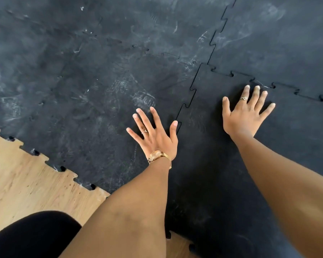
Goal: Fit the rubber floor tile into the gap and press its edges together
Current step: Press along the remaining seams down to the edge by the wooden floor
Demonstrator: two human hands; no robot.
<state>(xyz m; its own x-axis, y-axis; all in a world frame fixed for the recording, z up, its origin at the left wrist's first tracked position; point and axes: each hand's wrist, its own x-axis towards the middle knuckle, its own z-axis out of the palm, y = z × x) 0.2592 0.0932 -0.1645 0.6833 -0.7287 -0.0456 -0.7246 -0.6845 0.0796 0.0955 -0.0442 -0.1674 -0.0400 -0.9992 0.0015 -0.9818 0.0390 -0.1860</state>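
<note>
A dark black rubber floor tile (209, 161) with jigsaw-toothed edges lies flat at the lower right, among scuffed black tiles. Its left toothed seam (191, 90) and far seam (280, 86) meet the neighbouring tiles. My left hand (154, 135) lies flat with fingers spread on the scuffed neighbour tile (93, 112), thumb tip at the left seam. My right hand (245, 112) lies flat with fingers spread on the dark tile, fingertips just short of the far seam. Neither hand holds anything.
Bare wooden floor (24, 183) shows at the lower left beyond the toothed mat edge. My knee in black cloth (32, 237) is at the bottom left. More scuffed tiles (272, 34) cover the floor ahead and to the right.
</note>
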